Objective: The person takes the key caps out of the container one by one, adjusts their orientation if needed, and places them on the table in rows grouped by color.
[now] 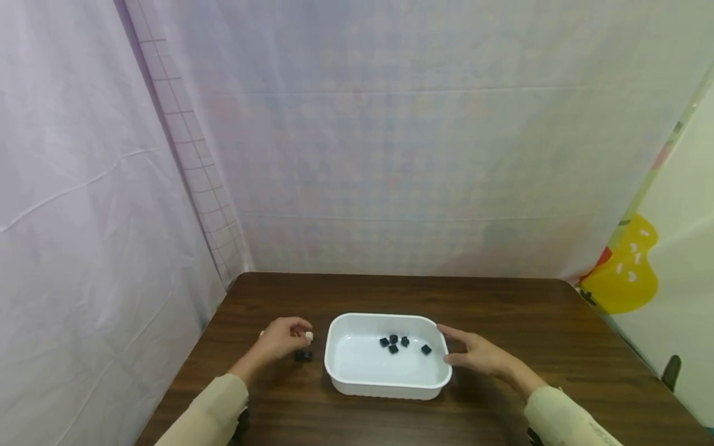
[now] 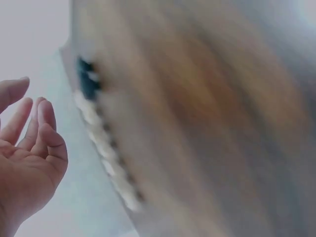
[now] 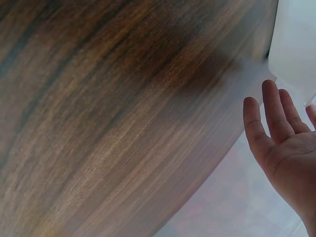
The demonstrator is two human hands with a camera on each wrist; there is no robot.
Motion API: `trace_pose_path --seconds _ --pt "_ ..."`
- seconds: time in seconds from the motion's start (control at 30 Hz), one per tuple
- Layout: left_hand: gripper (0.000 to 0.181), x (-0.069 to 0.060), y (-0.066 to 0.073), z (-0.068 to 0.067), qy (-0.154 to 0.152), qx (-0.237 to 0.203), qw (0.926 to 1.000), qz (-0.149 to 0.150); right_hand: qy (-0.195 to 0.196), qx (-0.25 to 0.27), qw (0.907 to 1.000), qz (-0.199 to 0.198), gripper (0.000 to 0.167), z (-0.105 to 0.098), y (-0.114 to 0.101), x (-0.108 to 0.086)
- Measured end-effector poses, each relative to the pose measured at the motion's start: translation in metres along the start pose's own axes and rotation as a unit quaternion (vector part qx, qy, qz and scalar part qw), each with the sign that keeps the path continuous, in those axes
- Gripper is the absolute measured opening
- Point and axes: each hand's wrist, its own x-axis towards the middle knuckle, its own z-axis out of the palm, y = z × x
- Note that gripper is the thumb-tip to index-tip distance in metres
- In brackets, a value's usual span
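One wood-grained table [image 1: 502,300], pale curtains [image 1: 390,155] behind, right grip [image 1: 478,354] wide at tray [image 1: 385,391], left grip [image 1: 280,337] unclear

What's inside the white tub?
I count five small black blocks in the white tub: four close together, one nearer the right hand. Whatever is directly beneath the blocks is covered, so I can't see there.

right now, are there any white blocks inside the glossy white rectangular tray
No, the only blocks visible inside the glossy white rectangular tray are small black ones.
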Motion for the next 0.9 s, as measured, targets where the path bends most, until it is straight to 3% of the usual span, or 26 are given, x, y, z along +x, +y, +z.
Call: trace_pose_path --seconds 0.23,0.5,0.73,0.9 --pt "0.025 0.025 0.044 0.026 -0.022 -0.026 0.9990 0.030 -0.001 0.002 1.0000 0.007 0.073 -0.001 0.001 0.000" --pt "0.027 0.050 0.079 0.070 -0.074 0.053 0.9944 0.054 0.002 -0.005 0.9999 0.016 0.074 0.000 0.000 0.000" --pt "0.029 0.065 0.087 0.107 -0.104 0.145 0.9827 0.050 -0.005 0.012 0.9999 -0.008 0.074 -0.001 -0.001 -0.002" --pt "0.032 0.068 0.085 0.117 -0.116 0.212 0.9683 0.060 -0.013 0.017 0.9997 -0.014 0.074 -0.002 -0.002 -0.002"
